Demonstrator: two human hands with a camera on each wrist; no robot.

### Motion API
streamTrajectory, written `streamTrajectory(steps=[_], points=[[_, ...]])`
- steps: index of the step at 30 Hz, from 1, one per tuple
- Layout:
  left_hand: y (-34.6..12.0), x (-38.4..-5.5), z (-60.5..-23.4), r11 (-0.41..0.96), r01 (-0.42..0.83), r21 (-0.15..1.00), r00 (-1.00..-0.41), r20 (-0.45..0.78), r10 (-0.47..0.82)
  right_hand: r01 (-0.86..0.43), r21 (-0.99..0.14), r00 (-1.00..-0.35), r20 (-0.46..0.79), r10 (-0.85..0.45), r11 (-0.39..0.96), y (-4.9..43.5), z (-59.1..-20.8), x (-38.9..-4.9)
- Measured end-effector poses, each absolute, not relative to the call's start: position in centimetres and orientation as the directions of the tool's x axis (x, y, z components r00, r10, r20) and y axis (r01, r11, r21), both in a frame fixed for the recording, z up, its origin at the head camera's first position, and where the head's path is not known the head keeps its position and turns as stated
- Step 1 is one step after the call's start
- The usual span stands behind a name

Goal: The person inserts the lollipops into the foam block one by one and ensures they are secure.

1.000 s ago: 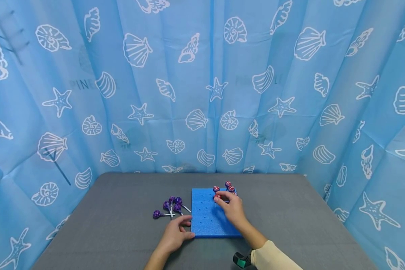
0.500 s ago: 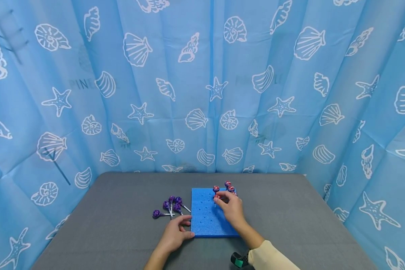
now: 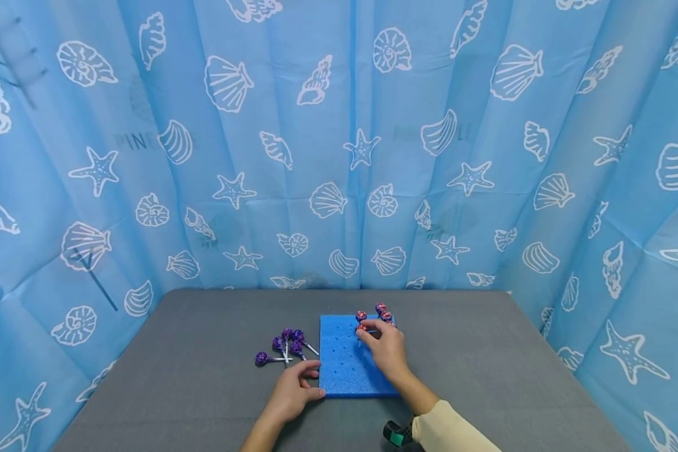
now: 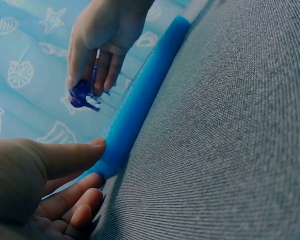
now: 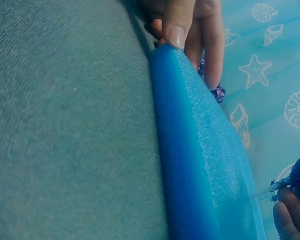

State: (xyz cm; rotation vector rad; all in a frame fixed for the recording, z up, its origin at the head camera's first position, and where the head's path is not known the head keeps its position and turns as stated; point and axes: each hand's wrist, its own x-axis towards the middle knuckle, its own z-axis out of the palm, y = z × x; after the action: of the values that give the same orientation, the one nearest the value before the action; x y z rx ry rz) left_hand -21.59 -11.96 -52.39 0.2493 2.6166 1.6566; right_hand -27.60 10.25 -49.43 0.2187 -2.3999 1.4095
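A blue foam board (image 3: 357, 382) dotted with small holes lies on the grey table. At its near left corner my left hand (image 3: 292, 390) grips the edge, thumb on the front side and fingers along the left side. My right hand (image 3: 390, 349) is over the board and pinches a lollipop (image 3: 361, 328) by its red and purple wrapped head. In the right wrist view the white stick (image 5: 262, 192) of that lollipop points down to the board's top. Just behind, another red lollipop (image 3: 361, 316) stands upright in the board.
Several red-wrapped lollipops (image 3: 381, 308) stand at the board's far right, partly behind the right hand. Left of the board lies a loose pile of purple-wrapped lollipops (image 3: 279, 343). A blue curtain (image 3: 339, 157) with white shells hangs behind the table (image 3: 215, 376).
The right forearm and sleeve have shifted slightly left. Both hands otherwise keep their places, the right still pinching the lollipop and the left at the board's corner.
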Motion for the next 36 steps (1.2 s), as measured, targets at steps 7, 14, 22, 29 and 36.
streamTrajectory(steps=[7,14,22,29,36], points=[[-11.9,-21.6,-52.3,0.413,0.103,0.905,-0.988,0.043,0.151,-0.259,-0.837,-0.935,0.341,0.092,0.481,10.4,-49.5,-27.5],[-11.9,-21.6,-52.3,0.421,0.121,0.899,-0.986,0.061,0.153,-0.278,-0.836,-0.927,0.363,0.095,0.474,10.7,-49.3,-27.2],[-11.8,-21.6,-52.3,0.427,0.11,0.898,-0.988,0.052,0.146,-0.314,-0.833,-0.921,0.384,0.068,0.456,11.5,-48.5,-26.3],[-11.7,-21.7,-52.3,0.448,0.09,0.89,-0.991,0.033,0.133,-0.39,-0.785,-0.876,0.477,0.068,0.482,12.6,-47.9,-25.4],[-11.8,-21.7,-52.5,0.442,0.095,0.892,-0.99,0.037,0.138,-0.526,-0.728,-0.807,0.59,0.012,0.44,13.9,-48.2,-24.8]])
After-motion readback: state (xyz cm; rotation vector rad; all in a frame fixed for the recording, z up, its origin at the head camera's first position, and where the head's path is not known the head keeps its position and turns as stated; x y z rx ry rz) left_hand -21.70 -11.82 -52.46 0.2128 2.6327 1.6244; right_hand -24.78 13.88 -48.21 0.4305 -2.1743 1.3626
